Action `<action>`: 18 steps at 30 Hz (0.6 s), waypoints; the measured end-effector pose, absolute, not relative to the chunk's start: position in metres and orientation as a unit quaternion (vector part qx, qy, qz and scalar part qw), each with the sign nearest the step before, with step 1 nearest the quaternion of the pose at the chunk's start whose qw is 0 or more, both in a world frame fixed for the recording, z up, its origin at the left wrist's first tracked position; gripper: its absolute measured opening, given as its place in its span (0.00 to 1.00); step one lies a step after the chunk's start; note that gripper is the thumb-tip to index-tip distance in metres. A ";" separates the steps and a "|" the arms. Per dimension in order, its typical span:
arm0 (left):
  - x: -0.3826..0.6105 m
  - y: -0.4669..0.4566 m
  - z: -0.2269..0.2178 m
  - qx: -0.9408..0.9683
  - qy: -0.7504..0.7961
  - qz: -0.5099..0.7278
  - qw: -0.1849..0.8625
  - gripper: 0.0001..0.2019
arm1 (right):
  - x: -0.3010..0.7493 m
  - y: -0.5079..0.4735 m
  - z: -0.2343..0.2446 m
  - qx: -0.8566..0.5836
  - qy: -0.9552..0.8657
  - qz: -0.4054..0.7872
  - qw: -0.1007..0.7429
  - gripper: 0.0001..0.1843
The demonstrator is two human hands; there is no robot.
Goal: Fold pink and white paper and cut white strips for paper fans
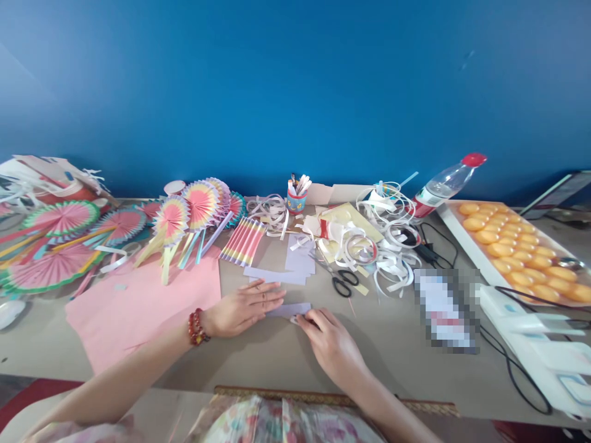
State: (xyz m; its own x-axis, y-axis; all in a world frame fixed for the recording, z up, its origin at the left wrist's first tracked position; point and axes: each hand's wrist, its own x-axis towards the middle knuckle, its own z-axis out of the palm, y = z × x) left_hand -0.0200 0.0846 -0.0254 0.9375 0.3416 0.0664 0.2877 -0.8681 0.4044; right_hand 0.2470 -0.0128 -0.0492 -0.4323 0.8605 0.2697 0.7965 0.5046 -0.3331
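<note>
A small pale lavender paper strip (292,309) lies on the table in front of me. My left hand (244,306), with a red bead bracelet on the wrist, lies flat with fingers stretched out, pressing the strip's left end. My right hand (329,341) has its fingers curled and pinched on the strip's right end. More lavender paper sheets (295,264) sit just behind the hands, beside a folded striped pleated paper (244,241).
Black scissors (344,282) lie right of the sheets. A pink paper sheet (138,301) and several pleated paper fans (184,215) fill the left. White paper strips (388,240), a pen cup (296,195), a bottle (446,182), an orange tray (517,243) and cables stand right.
</note>
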 end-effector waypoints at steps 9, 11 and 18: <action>-0.032 0.078 -0.036 0.976 0.141 -0.001 0.167 0.38 | 0.248 -0.012 -0.047 -0.486 -0.850 0.067 0.194 0.18; -0.033 0.078 -0.033 0.976 0.135 -0.010 0.174 0.40 | 0.248 -0.012 -0.048 -0.484 -0.852 0.066 0.188 0.18; -0.032 0.079 -0.030 0.977 0.125 -0.002 0.175 0.41 | 0.241 -0.012 -0.050 -0.472 -0.858 0.064 0.193 0.18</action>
